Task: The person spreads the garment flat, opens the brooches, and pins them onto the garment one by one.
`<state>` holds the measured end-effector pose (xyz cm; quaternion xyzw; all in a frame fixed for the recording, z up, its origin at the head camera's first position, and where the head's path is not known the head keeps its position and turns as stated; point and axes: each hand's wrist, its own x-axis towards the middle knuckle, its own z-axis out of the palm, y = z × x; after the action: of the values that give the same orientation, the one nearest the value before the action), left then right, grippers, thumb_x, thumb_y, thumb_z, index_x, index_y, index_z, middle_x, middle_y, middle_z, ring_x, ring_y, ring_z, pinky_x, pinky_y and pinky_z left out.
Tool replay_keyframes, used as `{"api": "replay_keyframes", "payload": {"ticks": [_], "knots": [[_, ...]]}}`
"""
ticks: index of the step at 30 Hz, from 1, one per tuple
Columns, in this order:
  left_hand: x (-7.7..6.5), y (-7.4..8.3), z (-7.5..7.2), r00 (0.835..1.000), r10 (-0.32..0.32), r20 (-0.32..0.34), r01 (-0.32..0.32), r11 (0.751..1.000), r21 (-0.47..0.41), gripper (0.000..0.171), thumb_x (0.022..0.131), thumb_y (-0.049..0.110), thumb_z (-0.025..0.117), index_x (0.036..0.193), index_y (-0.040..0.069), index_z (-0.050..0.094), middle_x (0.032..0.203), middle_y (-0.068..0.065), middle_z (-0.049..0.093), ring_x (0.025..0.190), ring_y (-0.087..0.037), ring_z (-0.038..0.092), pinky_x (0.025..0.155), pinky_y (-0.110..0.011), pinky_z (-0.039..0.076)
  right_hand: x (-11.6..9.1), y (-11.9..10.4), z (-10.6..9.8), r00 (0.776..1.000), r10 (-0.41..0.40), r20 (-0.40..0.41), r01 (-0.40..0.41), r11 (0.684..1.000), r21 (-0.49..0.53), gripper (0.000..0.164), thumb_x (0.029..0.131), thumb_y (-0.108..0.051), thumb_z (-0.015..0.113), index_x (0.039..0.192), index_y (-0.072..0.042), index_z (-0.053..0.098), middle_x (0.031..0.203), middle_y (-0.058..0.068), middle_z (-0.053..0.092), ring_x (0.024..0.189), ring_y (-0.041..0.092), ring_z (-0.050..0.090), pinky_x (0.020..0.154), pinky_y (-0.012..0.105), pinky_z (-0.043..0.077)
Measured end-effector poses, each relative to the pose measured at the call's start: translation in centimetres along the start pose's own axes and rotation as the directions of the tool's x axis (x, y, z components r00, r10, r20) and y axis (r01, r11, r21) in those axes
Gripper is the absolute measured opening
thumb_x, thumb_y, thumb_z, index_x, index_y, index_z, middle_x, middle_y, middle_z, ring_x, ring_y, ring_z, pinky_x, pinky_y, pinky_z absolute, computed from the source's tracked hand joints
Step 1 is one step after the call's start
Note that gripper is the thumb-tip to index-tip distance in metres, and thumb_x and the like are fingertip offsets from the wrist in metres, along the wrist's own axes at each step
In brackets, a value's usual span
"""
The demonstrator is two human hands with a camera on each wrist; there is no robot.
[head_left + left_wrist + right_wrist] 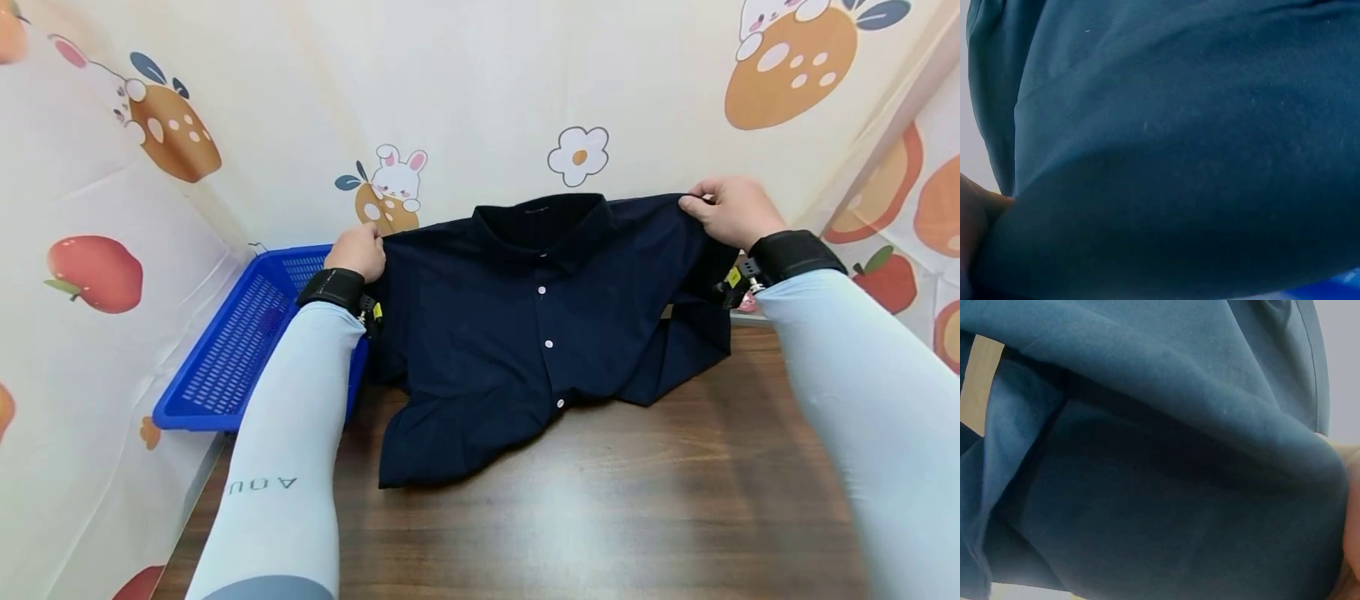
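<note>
A dark navy button-up shirt (480, 333) is spread between both hands, its collar at the top and white buttons down the front. My left hand (358, 252) grips it at the shoulder on the left side. At the opposite shoulder my right hand (731, 210) pinches the cloth between thumb and fingers. The shirt's upper part is lifted, while its lower part lies folded and bunched on the table. Dark cloth of the shirt (1179, 156) fills most of the left wrist view, and the shirt's folds (1166, 475) fill the right wrist view.
A blue plastic basket (168, 412) with slotted walls stands at the left, partly behind the left arm and the shirt. The brown wooden table (637, 500) stretches toward the front. Behind it hangs a pale curtain (480, 100) printed with fruit and rabbits.
</note>
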<state>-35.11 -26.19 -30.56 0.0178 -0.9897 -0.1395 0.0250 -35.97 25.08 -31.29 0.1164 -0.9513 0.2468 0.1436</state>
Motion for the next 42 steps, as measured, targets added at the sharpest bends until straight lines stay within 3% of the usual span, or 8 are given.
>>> {"api": "replay_keyframes", "payload": {"ticks": [5, 8, 12, 19, 25, 31, 36, 42], "knots": [[0.7, 0.5, 1.0, 0.997, -0.079, -0.005, 0.079, 0.993, 0.091, 0.034, 0.096, 0.013, 0.041, 0.124, 0.004, 0.056, 0.125, -0.022, 0.055, 0.108, -0.04, 0.055, 0.086, -0.055, 0.046, 0.5, 0.4, 1.2, 1.0, 0.019, 0.012, -0.019, 0.999, -0.026, 0.035, 0.099, -0.03, 0.051, 0.101, 0.001, 0.068, 0.101, 0.027, 0.063, 0.092, 0.042, 0.054, 0.079, 0.053, 0.038], [0.8, 1.1, 1.6, 0.995, -0.085, -0.056, 0.092, 0.985, 0.143, 0.033, 0.091, 0.011, 0.047, 0.118, -0.003, 0.061, 0.118, -0.026, 0.053, 0.105, -0.042, 0.054, 0.086, -0.053, 0.047, 0.8, 0.5, 2.1, 0.999, 0.041, 0.018, -0.041, 0.999, -0.022, 0.035, 0.099, -0.029, 0.052, 0.102, 0.001, 0.069, 0.1, 0.026, 0.063, 0.093, 0.042, 0.054, 0.08, 0.053, 0.039], [0.8, 1.9, 2.1, 0.986, -0.119, -0.113, 0.138, 0.975, 0.173, 0.032, 0.091, 0.016, 0.05, 0.116, -0.001, 0.063, 0.116, -0.025, 0.058, 0.103, -0.041, 0.057, 0.084, -0.053, 0.049, 1.0, 0.7, 3.1, 0.996, 0.078, 0.046, -0.078, 0.997, -0.011, 0.036, 0.099, -0.029, 0.051, 0.105, 0.003, 0.067, 0.104, 0.028, 0.062, 0.097, 0.045, 0.054, 0.083, 0.055, 0.04], [1.9, 2.6, 3.1, 0.968, -0.206, -0.143, 0.219, 0.972, 0.087, 0.034, 0.089, 0.016, 0.052, 0.118, 0.003, 0.064, 0.117, -0.02, 0.062, 0.104, -0.038, 0.06, 0.084, -0.052, 0.05, 1.0, 1.1, 4.8, 0.983, 0.156, 0.094, -0.152, 0.987, -0.047, 0.038, 0.1, -0.027, 0.048, 0.114, 0.003, 0.065, 0.117, 0.029, 0.059, 0.108, 0.048, 0.051, 0.088, 0.058, 0.04], [3.9, 2.0, 4.9, 0.957, -0.229, -0.179, 0.239, 0.97, 0.034, 0.032, 0.089, 0.015, 0.053, 0.115, -0.001, 0.066, 0.115, -0.021, 0.063, 0.101, -0.038, 0.061, 0.084, -0.05, 0.05, 0.5, 1.4, 6.3, 0.963, 0.217, 0.157, -0.206, 0.975, -0.086, 0.038, 0.101, -0.027, 0.046, 0.119, 0.001, 0.063, 0.123, 0.031, 0.055, 0.11, 0.053, 0.048, 0.087, 0.062, 0.04], [4.7, 1.4, 6.3, 0.957, -0.22, -0.19, 0.231, 0.972, 0.038, 0.029, 0.09, 0.013, 0.054, 0.111, -0.002, 0.067, 0.11, -0.022, 0.065, 0.095, -0.039, 0.063, 0.08, -0.05, 0.051, 0.1, 1.8, 7.6, 0.962, 0.229, 0.149, -0.215, 0.971, -0.103, 0.034, 0.1, -0.024, 0.049, 0.117, 0.001, 0.064, 0.119, 0.031, 0.057, 0.106, 0.054, 0.051, 0.086, 0.062, 0.041], [5.0, 1.6, 8.0, 0.977, -0.162, -0.141, 0.175, 0.981, 0.087, 0.027, 0.087, 0.014, 0.059, 0.107, -0.001, 0.068, 0.105, -0.021, 0.066, 0.091, -0.038, 0.064, 0.077, -0.05, 0.052, 0.1, 2.4, 8.7, 0.949, 0.258, 0.182, -0.239, 0.964, -0.119, 0.035, 0.1, -0.025, 0.048, 0.118, 0.001, 0.063, 0.119, 0.031, 0.057, 0.103, 0.052, 0.052, 0.083, 0.061, 0.042], [5.1, 1.7, 9.8, 0.985, -0.171, 0.014, 0.168, 0.981, 0.095, 0.025, 0.085, 0.017, 0.06, 0.103, 0.001, 0.067, 0.109, -0.02, 0.065, 0.095, -0.037, 0.062, 0.081, -0.049, 0.05, 0.4, 3.3, 9.6, 0.937, 0.282, 0.208, -0.264, 0.958, -0.114, 0.036, 0.1, -0.027, 0.046, 0.119, -0.001, 0.063, 0.12, 0.029, 0.057, 0.1, 0.048, 0.055, 0.079, 0.059, 0.044]]}}
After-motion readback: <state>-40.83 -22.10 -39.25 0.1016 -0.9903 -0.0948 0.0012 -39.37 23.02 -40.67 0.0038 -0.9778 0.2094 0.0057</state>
